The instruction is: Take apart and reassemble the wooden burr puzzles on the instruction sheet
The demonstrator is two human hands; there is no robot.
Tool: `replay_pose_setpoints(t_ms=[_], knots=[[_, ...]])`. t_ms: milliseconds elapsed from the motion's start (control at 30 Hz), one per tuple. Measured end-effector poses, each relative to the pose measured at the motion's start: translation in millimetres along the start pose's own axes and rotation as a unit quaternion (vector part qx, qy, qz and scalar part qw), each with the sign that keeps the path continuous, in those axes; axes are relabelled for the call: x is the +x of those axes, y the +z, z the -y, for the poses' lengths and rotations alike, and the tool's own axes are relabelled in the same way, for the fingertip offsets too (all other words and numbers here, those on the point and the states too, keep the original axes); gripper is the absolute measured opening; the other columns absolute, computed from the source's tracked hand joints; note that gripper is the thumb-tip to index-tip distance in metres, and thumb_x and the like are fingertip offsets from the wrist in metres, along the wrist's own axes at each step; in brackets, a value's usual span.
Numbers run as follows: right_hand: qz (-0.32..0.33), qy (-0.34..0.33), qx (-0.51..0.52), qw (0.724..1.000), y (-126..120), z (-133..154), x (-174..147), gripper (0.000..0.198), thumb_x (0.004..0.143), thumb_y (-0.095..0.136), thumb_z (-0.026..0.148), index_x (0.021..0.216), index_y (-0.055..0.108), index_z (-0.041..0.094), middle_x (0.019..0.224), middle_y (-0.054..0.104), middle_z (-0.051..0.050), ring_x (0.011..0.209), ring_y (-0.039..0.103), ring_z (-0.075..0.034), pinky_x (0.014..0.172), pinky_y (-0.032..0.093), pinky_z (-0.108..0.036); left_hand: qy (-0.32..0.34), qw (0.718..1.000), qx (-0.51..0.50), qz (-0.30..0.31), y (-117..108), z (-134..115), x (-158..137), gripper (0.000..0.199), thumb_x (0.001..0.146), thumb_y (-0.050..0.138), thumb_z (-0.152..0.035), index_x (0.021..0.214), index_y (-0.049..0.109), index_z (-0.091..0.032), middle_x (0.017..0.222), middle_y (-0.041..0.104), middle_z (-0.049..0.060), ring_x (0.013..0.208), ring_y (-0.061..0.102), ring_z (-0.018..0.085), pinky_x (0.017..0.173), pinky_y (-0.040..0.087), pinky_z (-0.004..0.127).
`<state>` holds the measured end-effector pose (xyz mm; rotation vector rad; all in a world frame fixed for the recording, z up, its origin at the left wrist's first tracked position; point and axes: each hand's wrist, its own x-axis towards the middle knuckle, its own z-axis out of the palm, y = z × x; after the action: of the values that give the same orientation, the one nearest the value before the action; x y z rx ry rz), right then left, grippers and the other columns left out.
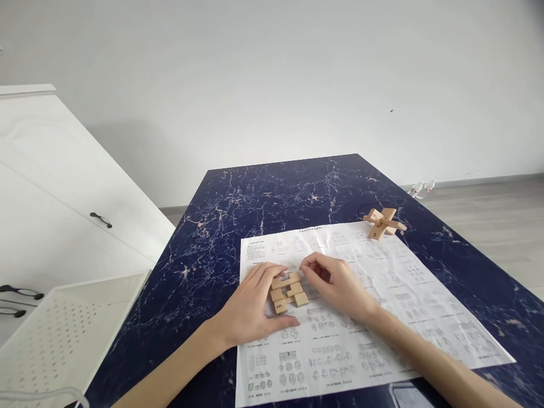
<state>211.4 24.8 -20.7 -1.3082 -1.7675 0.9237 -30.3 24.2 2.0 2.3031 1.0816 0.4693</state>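
Several notched wooden puzzle pieces [278, 296] lie together in a small block on a printed instruction sheet [340, 391]. A dark number is marked on the front-left piece. My left hand [250, 303] rests along the left side of the block, fingers reaching past its back and thumb stretched out in front. It is open and seems to touch the block's left edge. Just right of the pieces is my right hand [340, 283], its fingers curled in and closed, apart from the block. Nothing shows between its fingertips.
An assembled wooden cross-shaped puzzle [382, 222] stands at the sheet's far right corner. The dark blue marbled table [272, 192] reaches toward a pale wall. A phone-like object [410, 395] lies at the near edge. White cabinets [68, 192] and a perforated white panel [63, 334] stand left.
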Motion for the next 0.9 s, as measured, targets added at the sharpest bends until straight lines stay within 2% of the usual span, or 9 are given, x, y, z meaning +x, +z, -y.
replay_pose_setpoints(t_ms=[233, 433, 567, 700, 900], knots=[[0.02, 0.013, -0.004, 1.0, 2.1, 1.4, -2.1, 0.022, 0.103, 0.053, 0.036, 0.092, 0.067, 0.023, 0.073, 0.065, -0.001, 0.063, 0.055, -0.016, 0.058, 0.042, -0.029, 0.007, 0.997, -0.037, 0.063, -20.6, 5.7, -9.7, 0.071, 0.087, 0.081, -0.036, 0.148, 0.045, -0.034, 0.146, 0.059, 0.008, 0.135, 0.057, 0.032, 0.115, 0.051, 0.055], [0.034, 0.013, -0.009, 0.999, 3.5, -0.3, -4.6, 0.025, 0.106, 0.052, 0.038, 0.093, 0.067, 0.023, 0.074, 0.065, -0.001, 0.063, 0.054, -0.017, 0.058, 0.041, -0.029, 0.009, 0.996, -0.043, 0.083, -32.6, 8.8, -11.2, 0.066, 0.086, 0.077, -0.027, 0.146, 0.049, -0.032, 0.144, 0.061, 0.009, 0.135, 0.057, 0.033, 0.115, 0.049, 0.054], [0.036, 0.02, -0.006, 0.999, 4.8, 0.1, -3.8, 0.027, 0.106, 0.05, 0.041, 0.092, 0.065, 0.023, 0.073, 0.063, -0.001, 0.061, 0.051, -0.016, 0.056, 0.039, -0.028, 0.008, 0.997, -0.025, 0.078, -33.9, 14.4, -11.9, 0.063, 0.085, 0.08, -0.026, 0.142, 0.053, -0.03, 0.138, 0.063, 0.008, 0.132, 0.059, 0.031, 0.114, 0.05, 0.051], [0.042, 0.027, -0.016, 0.999, 6.4, -0.7, -3.2, 0.026, 0.105, 0.051, 0.04, 0.092, 0.065, 0.023, 0.069, 0.06, 0.001, 0.058, 0.047, -0.016, 0.055, 0.036, -0.028, 0.026, 0.998, -0.013, 0.061, -31.7, 19.9, -11.6, 0.049, 0.087, 0.08, -0.023, 0.131, 0.06, -0.029, 0.129, 0.069, 0.005, 0.125, 0.062, 0.028, 0.112, 0.051, 0.047], [0.047, 0.012, -0.012, 0.999, 8.0, -3.8, -4.4, 0.024, 0.104, 0.052, 0.038, 0.09, 0.064, 0.023, 0.069, 0.059, 0.001, 0.06, 0.047, -0.016, 0.056, 0.037, -0.028, 0.053, 0.998, 0.003, 0.041, -30.8, 23.5, -12.1, 0.043, 0.093, 0.075, -0.02, 0.132, 0.06, -0.028, 0.131, 0.069, 0.005, 0.127, 0.061, 0.027, 0.112, 0.051, 0.046]])
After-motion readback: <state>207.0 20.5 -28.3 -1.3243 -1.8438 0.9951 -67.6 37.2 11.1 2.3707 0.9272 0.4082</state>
